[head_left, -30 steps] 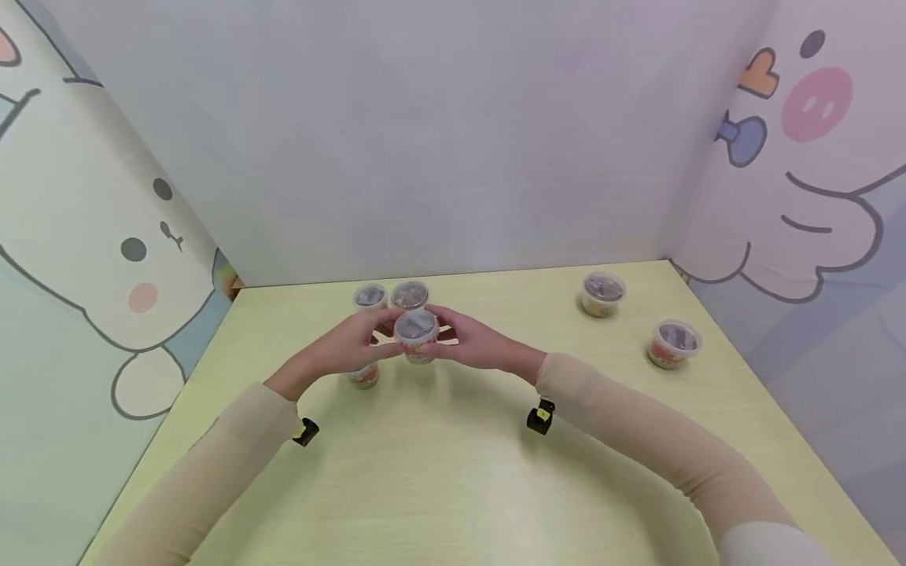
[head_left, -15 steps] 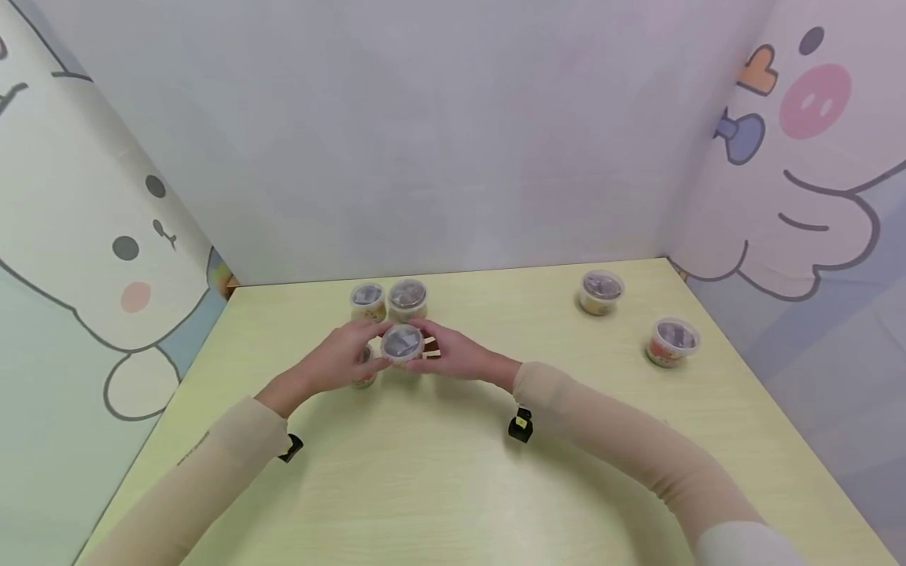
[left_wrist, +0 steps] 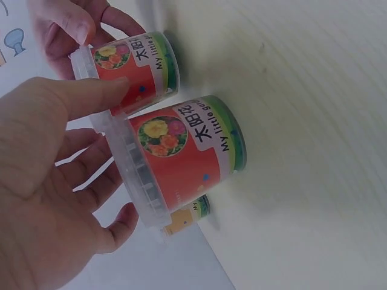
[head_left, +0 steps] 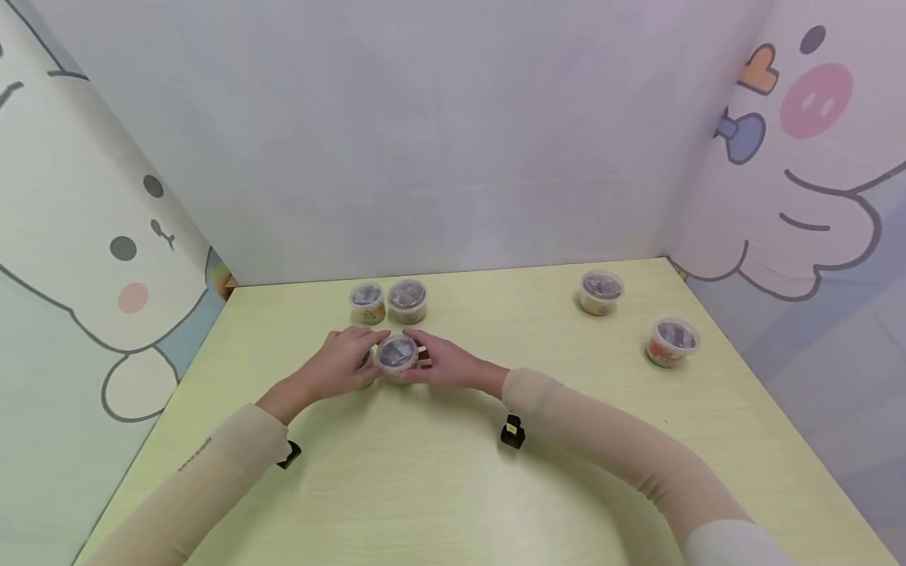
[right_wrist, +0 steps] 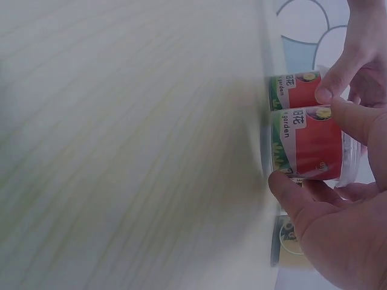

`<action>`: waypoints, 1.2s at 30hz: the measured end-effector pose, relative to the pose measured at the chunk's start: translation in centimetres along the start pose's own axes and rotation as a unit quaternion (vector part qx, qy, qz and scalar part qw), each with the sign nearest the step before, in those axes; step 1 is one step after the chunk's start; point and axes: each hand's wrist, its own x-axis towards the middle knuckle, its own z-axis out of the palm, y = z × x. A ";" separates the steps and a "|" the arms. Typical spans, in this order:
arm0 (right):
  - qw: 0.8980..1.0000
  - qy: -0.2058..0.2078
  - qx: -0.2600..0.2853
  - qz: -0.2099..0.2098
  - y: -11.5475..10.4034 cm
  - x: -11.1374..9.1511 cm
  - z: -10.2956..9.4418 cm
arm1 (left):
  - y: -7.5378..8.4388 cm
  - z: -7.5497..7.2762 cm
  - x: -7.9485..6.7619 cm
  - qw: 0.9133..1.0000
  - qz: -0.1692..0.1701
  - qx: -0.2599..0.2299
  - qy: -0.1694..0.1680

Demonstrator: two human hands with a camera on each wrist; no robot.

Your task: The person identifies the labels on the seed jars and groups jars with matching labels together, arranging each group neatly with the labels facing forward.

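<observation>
Both hands hold one red-labelled plastic cup (head_left: 397,353) with a clear lid, upright at or just above the table top. My left hand (head_left: 338,365) has its fingers at the back left and its thumb at the front left. My right hand (head_left: 451,362) grips the right side; in the right wrist view its thumb and fingers curl round the cup (right_wrist: 317,148). A second red-labelled cup (left_wrist: 181,154) stands close on the left, mostly hidden under my left hand in the head view. Flower pictures and "My little garden" show on the labels.
Behind the hands stand two more lidded cups, one left (head_left: 367,303) and one right (head_left: 407,301). Far right are a yellowish cup (head_left: 602,292) and a red-labelled cup (head_left: 672,343). A pale wall (head_left: 453,157) closes the table's back; cartoon-printed panels flank it.
Both hands have brought the held cup down, nearer to me and slightly left, beside the second red-labelled cup. The cups behind show more fully. The other cups have stayed put.
</observation>
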 end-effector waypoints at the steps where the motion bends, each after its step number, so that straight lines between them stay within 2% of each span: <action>1: 1.000 0.000 -0.002 0.002 0.0 0.0 0.0 | 0.0 0.0 0.0 1.000 0.000 0.001 -0.001; 22: 1.000 -0.005 -0.023 0.011 0.3 0.5 0.3 | 0.2 0.1 -0.2 1.000 -0.003 0.016 0.000; 36: 1.000 -0.011 -0.007 0.022 -0.1 0.3 0.2 | 0.0 0.1 -0.4 1.000 0.001 0.018 0.005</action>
